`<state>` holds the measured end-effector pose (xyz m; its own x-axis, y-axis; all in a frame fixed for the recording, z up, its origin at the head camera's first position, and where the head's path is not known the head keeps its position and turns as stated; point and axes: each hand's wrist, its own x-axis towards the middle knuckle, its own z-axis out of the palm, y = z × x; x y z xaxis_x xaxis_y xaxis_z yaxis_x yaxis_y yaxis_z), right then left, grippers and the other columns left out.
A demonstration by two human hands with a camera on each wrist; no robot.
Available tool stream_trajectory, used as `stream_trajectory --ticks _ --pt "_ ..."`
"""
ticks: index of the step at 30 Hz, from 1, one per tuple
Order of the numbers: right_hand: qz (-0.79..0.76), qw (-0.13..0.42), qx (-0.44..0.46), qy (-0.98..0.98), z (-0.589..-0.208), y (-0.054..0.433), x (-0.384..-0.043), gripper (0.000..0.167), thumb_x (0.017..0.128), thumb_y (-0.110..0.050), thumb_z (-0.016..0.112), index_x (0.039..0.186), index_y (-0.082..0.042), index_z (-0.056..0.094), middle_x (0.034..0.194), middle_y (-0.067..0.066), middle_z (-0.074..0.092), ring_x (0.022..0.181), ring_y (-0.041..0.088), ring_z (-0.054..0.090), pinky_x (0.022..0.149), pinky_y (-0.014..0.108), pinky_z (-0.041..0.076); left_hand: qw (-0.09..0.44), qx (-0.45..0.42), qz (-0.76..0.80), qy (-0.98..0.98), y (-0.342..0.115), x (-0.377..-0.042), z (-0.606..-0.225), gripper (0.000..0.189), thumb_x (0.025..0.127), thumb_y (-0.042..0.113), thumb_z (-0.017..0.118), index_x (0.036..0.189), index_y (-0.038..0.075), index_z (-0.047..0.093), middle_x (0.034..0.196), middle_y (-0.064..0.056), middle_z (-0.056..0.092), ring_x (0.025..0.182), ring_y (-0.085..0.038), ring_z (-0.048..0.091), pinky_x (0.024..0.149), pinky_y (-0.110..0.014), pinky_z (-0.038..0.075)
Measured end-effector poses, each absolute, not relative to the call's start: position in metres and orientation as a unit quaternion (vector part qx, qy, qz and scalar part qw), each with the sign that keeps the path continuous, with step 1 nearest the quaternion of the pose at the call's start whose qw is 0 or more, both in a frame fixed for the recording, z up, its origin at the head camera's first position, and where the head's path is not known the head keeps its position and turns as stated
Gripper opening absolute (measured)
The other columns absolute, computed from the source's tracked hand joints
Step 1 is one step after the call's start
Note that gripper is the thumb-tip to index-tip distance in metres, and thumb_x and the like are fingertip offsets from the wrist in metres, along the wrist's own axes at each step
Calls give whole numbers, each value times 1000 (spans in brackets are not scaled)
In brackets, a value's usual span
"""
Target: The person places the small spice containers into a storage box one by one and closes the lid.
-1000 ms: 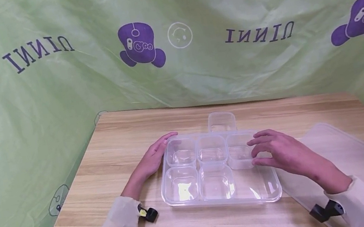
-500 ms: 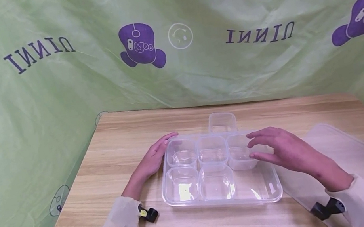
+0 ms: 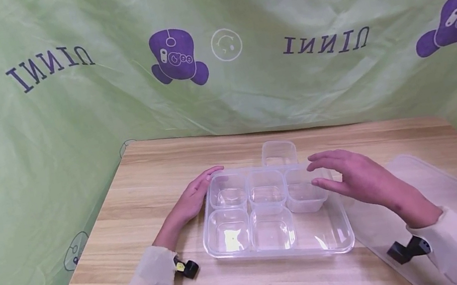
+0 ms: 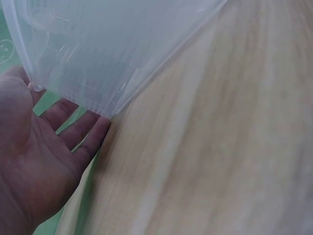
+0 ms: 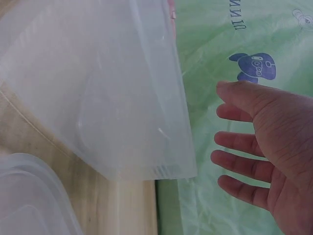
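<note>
A clear rectangular plastic box (image 3: 318, 231) lies on the wooden table with several small clear cups in two rows inside. Its front right space shows bare box floor. My left hand (image 3: 193, 200) rests at the box's left side; in the left wrist view its extended fingers touch the outer wall (image 4: 73, 54). Over the box's right back part hovers my right hand (image 3: 359, 178), fingers loosely extended. Below its fingertips sits the back right cup (image 3: 306, 200). The right wrist view shows the same hand (image 5: 279, 147) holding nothing, apart from the box wall (image 5: 112, 98).
Another clear cup (image 3: 279, 150) stands just behind the box. A flat translucent lid (image 3: 442, 197) lies on the table (image 3: 159, 164) to the right, partly under the right forearm. Green printed cloth (image 3: 265, 91) hangs behind and beside the table.
My right hand has drawn back slightly and risen away from the back right cup, leaving more of that cup in view. The left hand and the box have stayed put.
</note>
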<state>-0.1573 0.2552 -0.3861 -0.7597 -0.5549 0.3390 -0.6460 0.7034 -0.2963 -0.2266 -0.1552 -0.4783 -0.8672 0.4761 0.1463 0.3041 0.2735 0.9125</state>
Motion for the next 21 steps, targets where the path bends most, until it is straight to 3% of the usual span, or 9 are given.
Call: stream_trajectory --ticks 21 --pt "177 86 334 -922 -377 250 -187 27 98 -23 73 122 -11 73 131 13 67 121 35 62 98 57 52 80 244 558 789 -154 -225 -474 44 115 27 32 153 13 50 157 -5 47 148 -25 34 122 -49 23"
